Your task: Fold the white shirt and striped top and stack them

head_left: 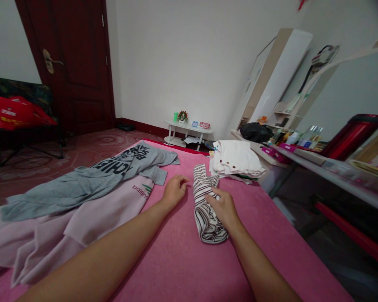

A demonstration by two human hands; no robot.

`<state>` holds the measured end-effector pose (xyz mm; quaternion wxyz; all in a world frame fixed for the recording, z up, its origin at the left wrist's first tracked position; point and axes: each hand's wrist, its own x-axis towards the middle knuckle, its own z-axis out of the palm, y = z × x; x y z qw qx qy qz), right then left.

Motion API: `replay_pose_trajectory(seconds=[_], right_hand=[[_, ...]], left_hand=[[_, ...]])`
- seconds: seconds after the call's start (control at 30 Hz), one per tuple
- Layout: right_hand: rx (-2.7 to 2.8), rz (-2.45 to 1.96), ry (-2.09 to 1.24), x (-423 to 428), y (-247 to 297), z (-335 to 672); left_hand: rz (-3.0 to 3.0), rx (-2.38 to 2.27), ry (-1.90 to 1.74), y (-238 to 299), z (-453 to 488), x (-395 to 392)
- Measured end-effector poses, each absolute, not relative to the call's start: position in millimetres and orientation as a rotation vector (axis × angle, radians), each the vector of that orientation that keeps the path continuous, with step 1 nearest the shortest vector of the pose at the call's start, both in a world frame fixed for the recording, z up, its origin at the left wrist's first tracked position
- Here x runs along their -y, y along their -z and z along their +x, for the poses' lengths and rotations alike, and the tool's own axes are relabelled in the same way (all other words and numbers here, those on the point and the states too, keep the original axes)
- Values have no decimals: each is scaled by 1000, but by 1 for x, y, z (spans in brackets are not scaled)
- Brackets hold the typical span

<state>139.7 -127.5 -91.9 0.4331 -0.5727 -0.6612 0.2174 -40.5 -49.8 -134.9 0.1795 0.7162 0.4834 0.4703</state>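
A striped black-and-white garment [204, 197], folded into a narrow strip, lies on the pink bed cover [182, 260]. My right hand [222, 207] rests on its middle with fingers pressed down on the fabric. My left hand [173, 191] lies on the pink cover just left of the strip, fingers loosely curled, holding nothing. A grey printed T-shirt [88, 180] lies spread out to the left over a pale pink garment [59, 235].
A folded white garment with buttons [235, 161] sits at the far end of the bed. A cluttered table [317, 161] and a red cylinder [352, 134] stand to the right. A small white stand [189, 130] is by the wall, a dark red door [75, 63] at left.
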Motion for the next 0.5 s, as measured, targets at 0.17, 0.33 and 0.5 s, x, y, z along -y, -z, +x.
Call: replay_pose_trajectory(seconds=[0.17,0.33,0.5], right_hand=[[1602,-1409,-485,130,77,141],[1631,-1353,-149,138,49,147],[1629,-1259,336,119,13,178]], left_hand=[[2082,-1394,-1267,139,-40,50],[2251,-1471,-1063,137,-37,56],[2340,-1505,-981,131,-31,65]])
